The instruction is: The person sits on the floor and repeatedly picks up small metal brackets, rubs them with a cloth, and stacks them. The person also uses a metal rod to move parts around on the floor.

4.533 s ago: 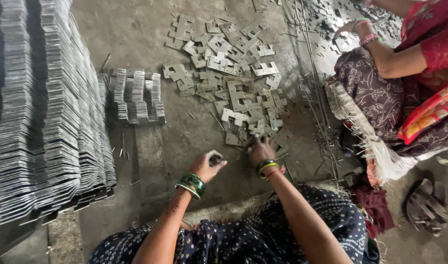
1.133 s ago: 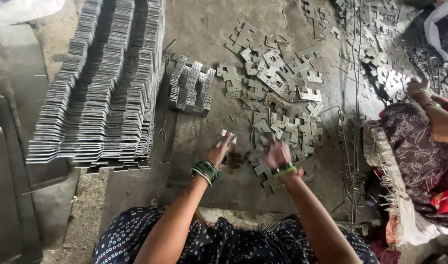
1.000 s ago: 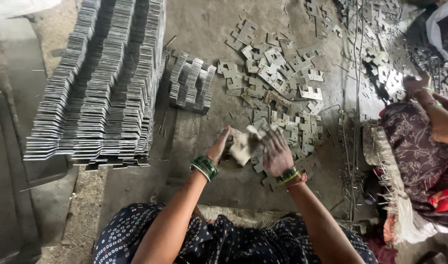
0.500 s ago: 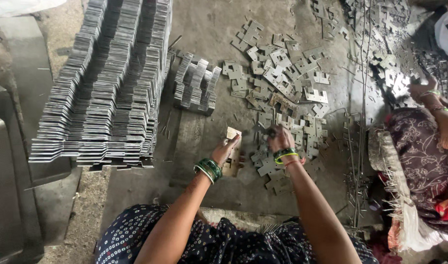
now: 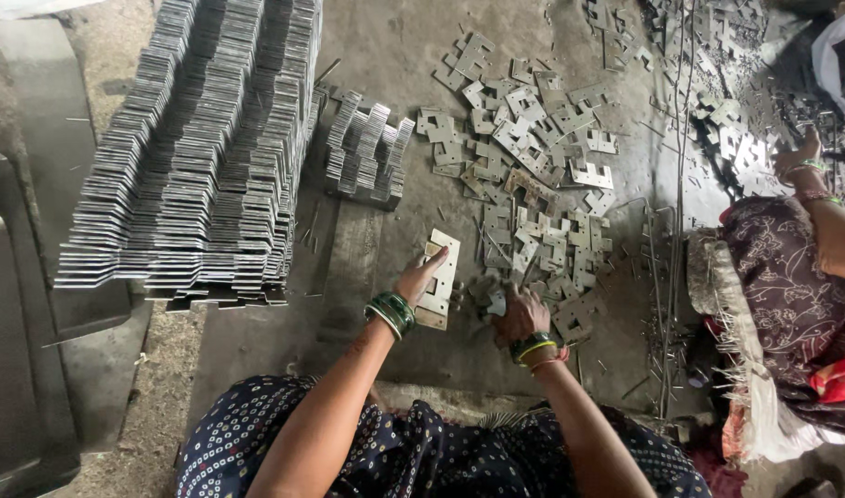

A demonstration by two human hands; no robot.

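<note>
On the floor, a plate stack (image 5: 438,279) is gripped upright by the left hand (image 5: 417,277), ready for stacking; a plate (image 5: 496,302) is pinched by the right hand (image 5: 519,315) from the pile (image 5: 533,184).

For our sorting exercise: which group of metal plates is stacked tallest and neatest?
The big stack at the far left, in long, even rows. The small bundle beside it is lower; the pile lies scattered flat.

**Metal plates across a bare floor**

The grey concrete floor (image 5: 395,55) carries a tall stack of stamped plates (image 5: 201,157) at left, a small upright bundle (image 5: 367,157) beside it, a loose scatter of flat plates (image 5: 533,175) in the middle, and thin rods (image 5: 667,277) at right.
</note>
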